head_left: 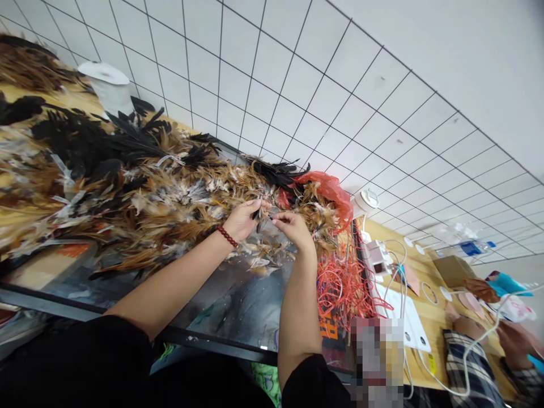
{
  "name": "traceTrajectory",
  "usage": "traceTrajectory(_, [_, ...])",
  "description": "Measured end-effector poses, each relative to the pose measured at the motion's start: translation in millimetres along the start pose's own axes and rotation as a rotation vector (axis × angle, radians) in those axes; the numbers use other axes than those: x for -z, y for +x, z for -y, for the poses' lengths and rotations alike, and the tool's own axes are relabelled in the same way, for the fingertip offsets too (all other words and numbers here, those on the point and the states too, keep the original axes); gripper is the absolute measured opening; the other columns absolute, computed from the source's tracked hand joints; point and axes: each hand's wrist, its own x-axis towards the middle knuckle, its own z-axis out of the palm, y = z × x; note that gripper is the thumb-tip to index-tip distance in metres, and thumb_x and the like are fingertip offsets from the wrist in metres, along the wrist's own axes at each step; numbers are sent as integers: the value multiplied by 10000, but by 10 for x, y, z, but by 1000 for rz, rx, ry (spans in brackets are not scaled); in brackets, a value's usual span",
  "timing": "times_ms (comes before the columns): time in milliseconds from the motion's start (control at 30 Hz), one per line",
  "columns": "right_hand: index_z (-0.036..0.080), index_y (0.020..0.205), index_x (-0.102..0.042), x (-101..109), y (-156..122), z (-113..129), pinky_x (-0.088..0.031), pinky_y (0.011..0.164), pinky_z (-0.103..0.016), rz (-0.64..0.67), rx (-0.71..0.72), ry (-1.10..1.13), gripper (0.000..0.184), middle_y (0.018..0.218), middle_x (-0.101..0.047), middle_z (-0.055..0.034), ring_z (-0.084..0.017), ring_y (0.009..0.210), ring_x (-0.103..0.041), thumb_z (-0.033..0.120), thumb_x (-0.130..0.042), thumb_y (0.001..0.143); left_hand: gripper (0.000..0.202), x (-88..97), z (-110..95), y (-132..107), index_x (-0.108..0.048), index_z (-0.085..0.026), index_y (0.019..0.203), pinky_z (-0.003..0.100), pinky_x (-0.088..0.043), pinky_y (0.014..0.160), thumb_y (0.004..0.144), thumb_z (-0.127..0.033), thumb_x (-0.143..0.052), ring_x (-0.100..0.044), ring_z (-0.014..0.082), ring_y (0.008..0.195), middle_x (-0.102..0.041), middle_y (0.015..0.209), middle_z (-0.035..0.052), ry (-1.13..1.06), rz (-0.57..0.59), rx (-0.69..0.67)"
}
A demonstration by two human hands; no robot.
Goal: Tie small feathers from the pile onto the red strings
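Observation:
My left hand (245,219), with a dark red bead bracelet (228,236) at the wrist, pinches a small dark feather (256,215) over the glossy table (238,286). Close to its right, my right hand (294,228) is closed in a pinch, fingertips near that feather. Whatever those right fingertips hold is too small to make out. Around and beyond both hands spreads a big heap of brown and white feathers (187,198). Black feathers (97,139) lie along the heap's back left, and another black bunch (276,171) rests behind my hands.
A red plastic bag (329,187) with feathers sits to the right. Nearer me are tangled red strings (344,283). Beyond them a wooden table (393,238) carries a white charger (376,258), cables and a white power strip (410,320). A co-worker's plaid sleeve (471,362) shows at lower right.

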Motion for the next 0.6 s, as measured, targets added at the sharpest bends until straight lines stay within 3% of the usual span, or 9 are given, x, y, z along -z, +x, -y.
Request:
traceTrajectory(200, [167, 799, -685, -142, 23, 137, -410, 624, -246, 67, 109, 211, 272, 721, -624, 6, -103, 610, -493, 393, -708, 648, 121, -5, 11, 29, -702, -134, 710, 279, -497, 748, 707, -239, -761, -636, 170, 818, -704, 800, 65, -65, 29, 0])
traceTrajectory(367, [165, 722, -655, -92, -8, 179, -395, 598, -248, -44, 112, 236, 235, 624, -566, 22, -97, 565, -462, 396, -685, 692, 106, -17, -6, 12, -698, -134, 700, 280, -495, 742, 714, -226, -750, -634, 172, 819, -701, 795, 59, -65, 35, 13])
traceTrajectory(600, [174, 950, -655, -126, -16, 230, -456, 637, -244, -148, 129, 293, 370, 773, -627, 3, -107, 647, -538, 384, -730, 655, 67, -39, -5, -10, -705, -123, 692, 269, -476, 719, 719, -181, -728, -604, 142, 734, -677, 752, 45, -39, -1, 20])
